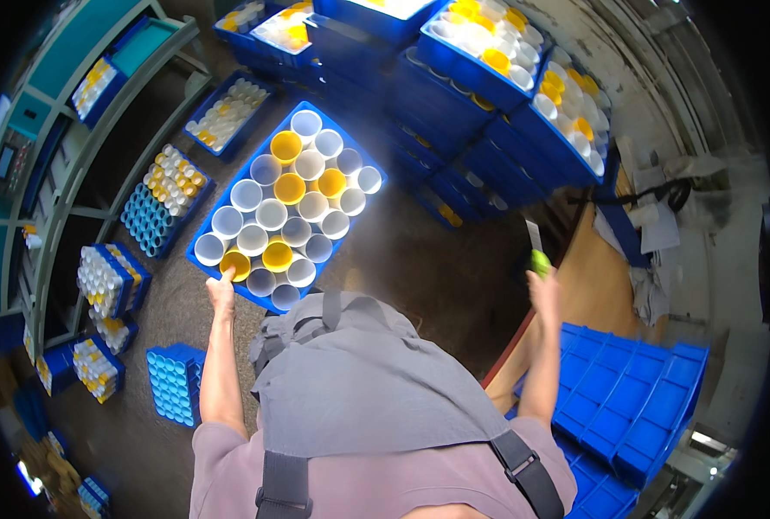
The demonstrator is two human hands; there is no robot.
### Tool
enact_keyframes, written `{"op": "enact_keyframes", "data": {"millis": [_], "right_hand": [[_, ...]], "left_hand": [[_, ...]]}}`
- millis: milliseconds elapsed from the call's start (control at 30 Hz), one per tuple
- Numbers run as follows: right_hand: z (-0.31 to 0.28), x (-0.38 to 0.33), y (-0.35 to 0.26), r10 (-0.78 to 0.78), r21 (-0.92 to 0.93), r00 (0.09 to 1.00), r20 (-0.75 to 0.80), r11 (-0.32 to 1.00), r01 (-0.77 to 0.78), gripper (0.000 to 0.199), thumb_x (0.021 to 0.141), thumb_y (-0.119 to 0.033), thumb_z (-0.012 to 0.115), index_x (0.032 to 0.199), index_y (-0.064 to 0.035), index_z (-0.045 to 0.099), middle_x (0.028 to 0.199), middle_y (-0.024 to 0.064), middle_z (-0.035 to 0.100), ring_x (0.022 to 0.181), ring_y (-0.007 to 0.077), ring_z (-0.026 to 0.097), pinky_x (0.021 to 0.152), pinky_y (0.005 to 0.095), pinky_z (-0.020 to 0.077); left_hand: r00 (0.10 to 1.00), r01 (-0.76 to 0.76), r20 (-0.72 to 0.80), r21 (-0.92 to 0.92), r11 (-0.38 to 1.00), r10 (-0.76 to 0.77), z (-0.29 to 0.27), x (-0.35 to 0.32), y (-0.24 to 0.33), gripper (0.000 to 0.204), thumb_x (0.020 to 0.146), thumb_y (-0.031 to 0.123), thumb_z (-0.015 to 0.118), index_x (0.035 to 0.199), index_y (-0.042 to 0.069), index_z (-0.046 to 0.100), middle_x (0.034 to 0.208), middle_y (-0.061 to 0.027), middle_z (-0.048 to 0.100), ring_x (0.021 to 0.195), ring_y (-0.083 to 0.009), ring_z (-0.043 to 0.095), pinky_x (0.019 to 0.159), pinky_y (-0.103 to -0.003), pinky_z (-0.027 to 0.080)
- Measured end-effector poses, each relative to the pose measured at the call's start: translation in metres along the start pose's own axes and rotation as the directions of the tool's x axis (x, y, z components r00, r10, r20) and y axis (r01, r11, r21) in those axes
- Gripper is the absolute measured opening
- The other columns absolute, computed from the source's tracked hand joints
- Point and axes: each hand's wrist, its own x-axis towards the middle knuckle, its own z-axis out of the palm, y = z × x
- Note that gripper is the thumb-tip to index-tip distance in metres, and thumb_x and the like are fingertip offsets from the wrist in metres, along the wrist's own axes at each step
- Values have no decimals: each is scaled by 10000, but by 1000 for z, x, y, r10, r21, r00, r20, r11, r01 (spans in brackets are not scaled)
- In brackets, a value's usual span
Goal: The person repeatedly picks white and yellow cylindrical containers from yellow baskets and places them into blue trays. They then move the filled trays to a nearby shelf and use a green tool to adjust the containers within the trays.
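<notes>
In front of me is a blue crate (205, 227), filled with upright white and yellow open-topped cups or tubes. My left hand (221, 294) grips the crate's near left edge, thumb up against a yellow cup (235, 265) in that corner. The rest of its fingers are hidden. Out to the right, my right hand (542, 290), slightly blurred, is closed around the bright green handle of a knife-like tool (538, 259). Its pale flat blade points away from me, apart from the crate.
Stacked blue crates (445, 117) of cups stand at the far right. Empty blue crates (627, 389) are piled near right, beside a wooden tabletop (588, 268). Light-blue tubes (175, 385) and more filled crates sit on the floor at left, by a teal-and-grey machine (125, 112).
</notes>
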Motion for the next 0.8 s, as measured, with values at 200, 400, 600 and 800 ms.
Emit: {"op": "enact_keyframes", "data": {"millis": [200,400,600,800], "right_hand": [[-82,57,9,-211,-597,720,-661,730,-334,715,877,-359,711,1396,26,403,1243,262,580,1099,438,569,886,490,494],[172,72,-230,-687,43,717,-116,718,694,448,929,-313,655,1233,12,605,1228,218,609,1177,358,561,1026,418,426],[336,98,-431,-519,362,720,461,851,381,598,999,-537,472,1169,24,588,1123,221,655,1073,345,625,930,386,467],[386,142,-541,-394,38,748,534,895,445,755,861,-546,680,1286,62,542,1220,239,638,1148,324,618,971,387,471]], "left_hand": [[996,15,-84,66,998,-9,-13,14,16,247,813,213,734,870,-27,725,795,-43,703,709,-129,627,656,-325,484],[999,-1,34,-114,993,5,-22,52,23,236,816,147,701,940,-52,725,871,-54,725,770,-130,652,706,-308,509],[996,63,59,124,990,-70,-42,134,35,297,803,191,709,973,-52,709,895,-113,735,816,-175,689,726,-343,528],[989,69,111,232,970,-97,-70,292,90,358,798,289,716,954,-33,708,846,-219,723,831,-275,726,726,-402,532]]}}
